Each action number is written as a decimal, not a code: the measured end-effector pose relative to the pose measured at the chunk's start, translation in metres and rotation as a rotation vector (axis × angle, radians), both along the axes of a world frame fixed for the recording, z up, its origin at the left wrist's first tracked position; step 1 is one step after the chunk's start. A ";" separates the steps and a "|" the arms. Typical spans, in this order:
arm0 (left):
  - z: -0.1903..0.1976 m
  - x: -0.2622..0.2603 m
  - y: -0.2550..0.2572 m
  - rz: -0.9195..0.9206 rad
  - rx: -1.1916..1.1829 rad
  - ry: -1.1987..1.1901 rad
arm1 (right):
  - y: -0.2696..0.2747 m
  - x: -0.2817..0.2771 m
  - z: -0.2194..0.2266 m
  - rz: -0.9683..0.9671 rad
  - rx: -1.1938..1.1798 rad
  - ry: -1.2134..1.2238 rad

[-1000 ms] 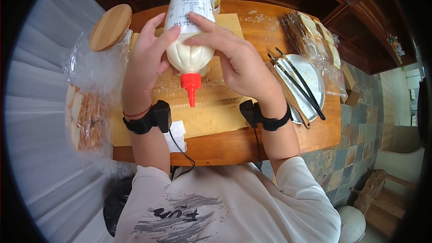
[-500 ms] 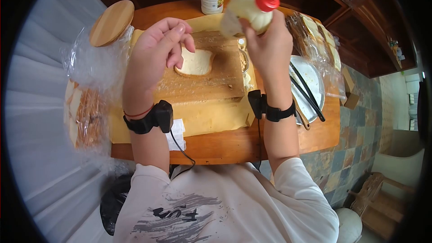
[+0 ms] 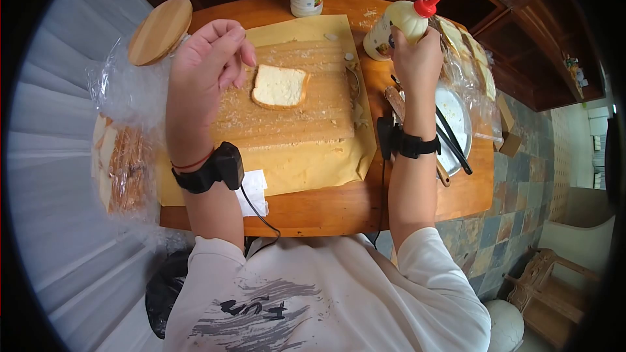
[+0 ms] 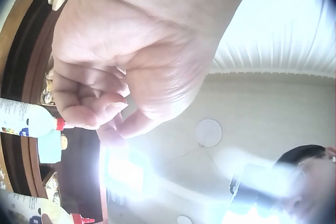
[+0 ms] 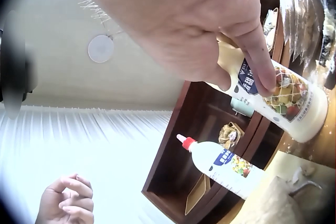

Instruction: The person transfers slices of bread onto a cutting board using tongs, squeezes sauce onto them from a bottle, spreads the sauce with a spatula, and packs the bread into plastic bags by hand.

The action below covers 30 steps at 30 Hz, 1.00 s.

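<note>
The right hand (image 3: 418, 62) grips a tilted bottle (image 3: 390, 21) right of the board (image 3: 313, 127) — the left hand (image 3: 207, 62), well apart, hovers with loosely curled fingers beside the bread (image 3: 280, 85).

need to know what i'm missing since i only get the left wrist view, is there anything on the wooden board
Observer: Yes, the head view shows one slice of bread lying on the wooden board.
Operator: ok and what's over on the right side
Observer: In the right wrist view, the bottle gripped by the right hand has food under white criss-cross lines pictured on it.
Operator: anything else lying over there
Observer: Yes, the head view shows black sticks lying across a white plate.
</note>
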<state>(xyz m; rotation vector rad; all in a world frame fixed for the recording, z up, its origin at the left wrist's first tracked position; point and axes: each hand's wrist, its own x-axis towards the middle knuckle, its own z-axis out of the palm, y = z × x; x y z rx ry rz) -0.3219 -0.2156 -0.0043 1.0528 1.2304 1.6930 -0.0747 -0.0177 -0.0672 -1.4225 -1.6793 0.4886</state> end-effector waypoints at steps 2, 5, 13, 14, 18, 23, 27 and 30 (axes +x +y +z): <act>0.000 0.000 -0.001 -0.013 0.008 -0.017 | 0.007 0.002 -0.007 -0.001 0.033 -0.005; 0.002 -0.001 -0.002 -0.035 0.016 -0.040 | 0.017 0.001 -0.019 0.026 0.069 0.019; 0.007 -0.001 -0.008 -0.084 0.001 -0.025 | 0.018 0.019 -0.008 0.039 0.010 0.097; 0.007 -0.003 -0.009 -0.092 0.003 -0.014 | 0.014 0.020 0.000 0.021 0.029 0.092; 0.010 -0.005 -0.012 -0.080 0.033 -0.058 | -0.027 0.068 0.039 0.116 -0.111 -0.055; 0.011 -0.013 -0.016 -0.094 0.018 -0.041 | -0.065 0.147 0.030 0.371 -0.211 -0.437; 0.008 -0.024 -0.021 -0.039 0.039 -0.047 | -0.103 0.178 0.018 0.319 -0.414 -0.657; 0.011 -0.025 -0.026 0.015 0.062 -0.045 | -0.118 0.179 0.007 0.300 -0.406 -0.680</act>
